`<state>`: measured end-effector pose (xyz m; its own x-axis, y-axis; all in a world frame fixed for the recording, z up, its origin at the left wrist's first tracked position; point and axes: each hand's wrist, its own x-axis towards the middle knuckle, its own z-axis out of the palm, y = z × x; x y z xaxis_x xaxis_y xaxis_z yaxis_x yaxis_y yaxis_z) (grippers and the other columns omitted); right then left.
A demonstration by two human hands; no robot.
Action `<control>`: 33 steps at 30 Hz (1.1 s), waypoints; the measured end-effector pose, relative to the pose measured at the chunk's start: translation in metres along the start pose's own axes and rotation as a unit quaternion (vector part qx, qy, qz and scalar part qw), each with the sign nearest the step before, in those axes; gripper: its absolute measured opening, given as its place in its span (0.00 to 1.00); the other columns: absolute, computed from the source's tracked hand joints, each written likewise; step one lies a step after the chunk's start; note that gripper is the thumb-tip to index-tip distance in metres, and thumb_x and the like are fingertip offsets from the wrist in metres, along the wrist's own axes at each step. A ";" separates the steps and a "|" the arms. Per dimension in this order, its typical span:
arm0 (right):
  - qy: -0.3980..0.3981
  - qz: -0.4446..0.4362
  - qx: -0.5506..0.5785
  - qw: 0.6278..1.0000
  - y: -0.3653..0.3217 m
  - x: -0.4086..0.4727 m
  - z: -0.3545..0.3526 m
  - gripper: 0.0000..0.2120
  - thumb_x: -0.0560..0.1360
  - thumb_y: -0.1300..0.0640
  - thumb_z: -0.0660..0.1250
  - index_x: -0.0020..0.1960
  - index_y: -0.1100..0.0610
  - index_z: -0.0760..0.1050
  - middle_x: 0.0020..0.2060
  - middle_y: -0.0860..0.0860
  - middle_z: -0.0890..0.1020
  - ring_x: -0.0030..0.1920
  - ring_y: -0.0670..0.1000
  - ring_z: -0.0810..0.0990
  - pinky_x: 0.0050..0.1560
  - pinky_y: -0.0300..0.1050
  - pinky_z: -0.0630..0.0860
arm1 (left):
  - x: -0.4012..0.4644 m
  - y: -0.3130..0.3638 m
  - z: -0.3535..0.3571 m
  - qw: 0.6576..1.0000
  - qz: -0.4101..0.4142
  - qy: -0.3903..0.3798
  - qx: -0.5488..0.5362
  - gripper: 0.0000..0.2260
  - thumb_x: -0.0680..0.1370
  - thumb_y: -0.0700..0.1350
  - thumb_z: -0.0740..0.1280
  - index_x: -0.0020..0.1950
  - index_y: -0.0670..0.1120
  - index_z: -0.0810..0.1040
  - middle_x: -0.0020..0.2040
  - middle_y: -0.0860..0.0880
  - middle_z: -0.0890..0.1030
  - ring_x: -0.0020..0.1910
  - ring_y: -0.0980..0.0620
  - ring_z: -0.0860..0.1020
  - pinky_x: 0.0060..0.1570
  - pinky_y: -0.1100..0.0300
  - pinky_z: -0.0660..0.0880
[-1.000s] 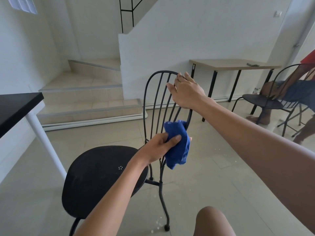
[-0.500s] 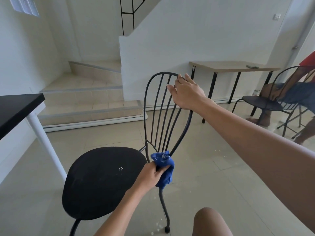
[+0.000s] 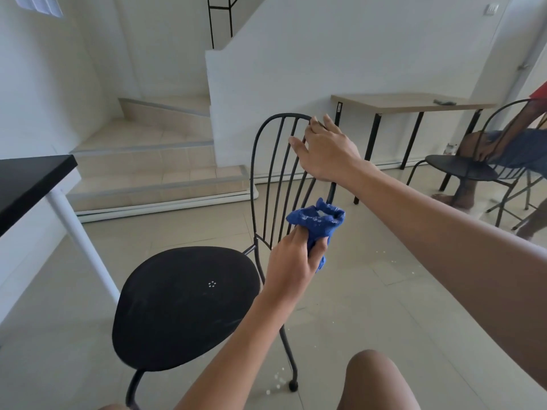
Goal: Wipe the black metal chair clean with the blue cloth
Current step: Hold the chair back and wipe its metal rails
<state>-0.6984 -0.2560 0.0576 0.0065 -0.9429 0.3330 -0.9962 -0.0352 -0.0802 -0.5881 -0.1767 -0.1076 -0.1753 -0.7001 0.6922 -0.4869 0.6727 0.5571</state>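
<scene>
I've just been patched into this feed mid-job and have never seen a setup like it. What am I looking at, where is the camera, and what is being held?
There is no machine here: these are a person's two bare arms, filmed by one wide-angle camera worn on their head, looking forward and down. The left hand has its grip closed on a bunched blue cloth, pressed against the bars low on the backrest of a black metal chair. The right hand grips the top rail of the backrest. The seat shows pale smudges. Behind are steps, a wooden table against the wall, and on the right another person sitting on a similar chair.
</scene>
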 end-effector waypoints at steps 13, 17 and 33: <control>0.009 0.005 0.019 1.000 -0.002 -0.004 0.003 0.34 0.84 0.42 0.45 0.79 0.65 0.50 0.80 0.55 0.46 0.80 0.53 0.40 0.79 0.52 0.51 | -0.079 -0.101 0.014 0.937 -0.232 -0.248 0.079 0.16 0.82 0.53 0.62 0.45 0.41 0.78 0.36 0.46 0.82 0.35 0.49 0.82 0.34 0.59 0.75; 0.008 0.005 0.000 1.000 -0.003 -0.005 0.002 0.33 0.84 0.42 0.46 0.79 0.65 0.50 0.80 0.55 0.46 0.80 0.54 0.41 0.78 0.52 0.53 | -0.065 -0.084 0.004 0.958 -0.201 -0.206 -0.007 0.14 0.82 0.52 0.64 0.45 0.43 0.79 0.32 0.52 0.80 0.31 0.56 0.80 0.32 0.58 0.76; 0.018 0.007 -0.014 1.000 -0.001 0.000 0.004 0.33 0.84 0.42 0.46 0.79 0.65 0.51 0.80 0.55 0.47 0.80 0.53 0.42 0.78 0.51 0.55 | -0.106 -0.140 0.047 0.929 -0.312 -0.193 -0.055 0.20 0.78 0.60 0.67 0.45 0.42 0.80 0.35 0.46 0.82 0.32 0.54 0.80 0.36 0.52 0.77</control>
<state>-0.6970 -0.2571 0.0535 -0.0106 -0.9307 0.3657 -0.9982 -0.0115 -0.0583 -0.5418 -0.2074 -0.2807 -0.1924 -0.9812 0.0144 -0.5110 0.1128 0.8521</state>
